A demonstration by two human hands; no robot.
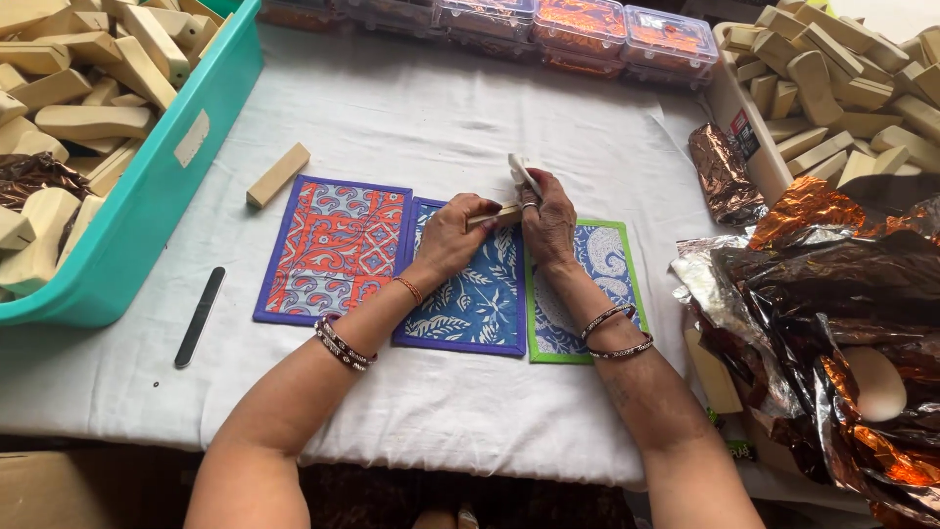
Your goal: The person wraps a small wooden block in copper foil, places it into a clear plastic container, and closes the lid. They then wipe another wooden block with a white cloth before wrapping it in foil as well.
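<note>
Head view: left of centre, the left hand [452, 233] pinches one end of a small wooden block [494, 216] above the blue patterned mat [470, 304]. Just right, the right hand [546, 220] closes its fingers around a pale sanding pad [522, 174], pressing it against the block's far end.

head-worn view, steeply down, close over table [411, 118]
</note>
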